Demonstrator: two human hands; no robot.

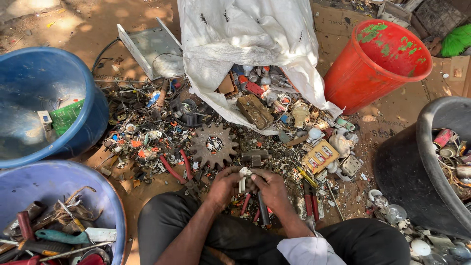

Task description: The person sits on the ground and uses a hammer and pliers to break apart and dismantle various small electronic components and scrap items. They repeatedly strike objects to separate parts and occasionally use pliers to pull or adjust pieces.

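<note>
White sack (245, 34): woven plastic, top centre of the frame, mouth spilling scrap onto the ground.
Tubs: two blue ones at left, upper (44, 98) and lower (59, 196); one red bucket (378, 59) upper right; one black tub (422, 167) at right edge.
Gear (213, 145): one rusty toothed wheel, centre, just above the hands.
Left hand (223, 186): closed on the white plastic piece (242, 179), lower centre.
Right hand (270, 189): fingers curled around the same piece, pinching.
Doing it well: a firm two-handed pinch, likely twisting close to the joint.
</note>
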